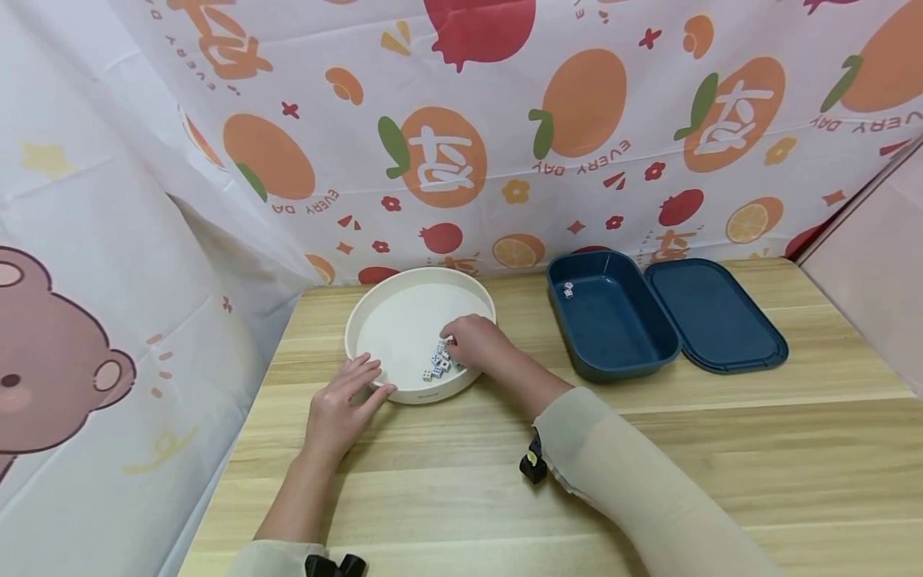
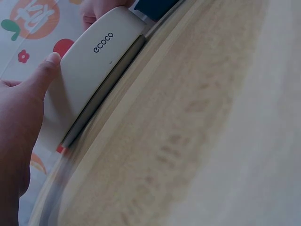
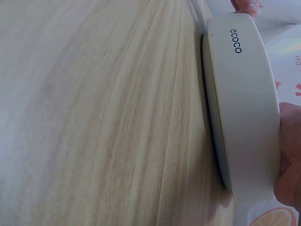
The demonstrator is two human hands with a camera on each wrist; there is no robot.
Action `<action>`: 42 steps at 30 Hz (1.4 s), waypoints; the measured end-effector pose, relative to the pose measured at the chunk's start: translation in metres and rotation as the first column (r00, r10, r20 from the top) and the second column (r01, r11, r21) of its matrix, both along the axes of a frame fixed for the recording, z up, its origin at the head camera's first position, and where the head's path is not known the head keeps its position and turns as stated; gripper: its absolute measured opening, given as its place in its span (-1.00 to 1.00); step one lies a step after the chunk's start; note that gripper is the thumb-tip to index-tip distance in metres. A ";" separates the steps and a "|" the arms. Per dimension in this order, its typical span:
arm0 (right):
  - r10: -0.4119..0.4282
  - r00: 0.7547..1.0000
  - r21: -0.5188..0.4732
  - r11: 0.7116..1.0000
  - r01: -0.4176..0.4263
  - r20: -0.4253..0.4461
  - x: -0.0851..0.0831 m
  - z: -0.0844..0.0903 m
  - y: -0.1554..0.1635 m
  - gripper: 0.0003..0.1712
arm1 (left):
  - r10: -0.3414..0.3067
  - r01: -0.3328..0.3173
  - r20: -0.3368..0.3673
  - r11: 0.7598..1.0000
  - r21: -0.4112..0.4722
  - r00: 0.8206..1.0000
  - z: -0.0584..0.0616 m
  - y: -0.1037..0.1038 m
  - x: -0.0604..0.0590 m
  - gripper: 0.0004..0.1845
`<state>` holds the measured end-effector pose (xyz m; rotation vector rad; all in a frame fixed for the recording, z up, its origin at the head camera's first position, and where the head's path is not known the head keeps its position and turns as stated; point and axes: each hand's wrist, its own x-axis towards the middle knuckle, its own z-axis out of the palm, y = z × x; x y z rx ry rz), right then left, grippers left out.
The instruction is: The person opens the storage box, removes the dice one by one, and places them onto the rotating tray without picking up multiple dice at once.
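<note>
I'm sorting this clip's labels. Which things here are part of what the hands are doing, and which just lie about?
In use:
- white tray, steadied at its rim by the left hand
- dice in the tray, under the right hand
- blue box, already holding one die

Lying about:
- blue lid beside the box
- printed cloth behind the table

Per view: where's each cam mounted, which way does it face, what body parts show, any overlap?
Head: above, looking forward and down at the table; left hand on the white tray rim, right hand over the dice, blue box beside.
Left wrist: low, along the tabletop at the tray's outer wall; thumb shows.
Right wrist: low, same wall; hand edge shows.
Shared: the tray's "ecoco" wall.
</note>
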<state>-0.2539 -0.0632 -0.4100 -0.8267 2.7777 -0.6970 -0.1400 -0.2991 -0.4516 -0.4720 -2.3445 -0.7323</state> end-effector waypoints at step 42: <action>-0.319 0.930 -0.355 0.903 0.241 -0.181 -0.049 0.051 0.130 -0.74 | -0.003 0.003 -0.025 1.000 0.002 1.000 -0.002 0.000 -0.002 -0.61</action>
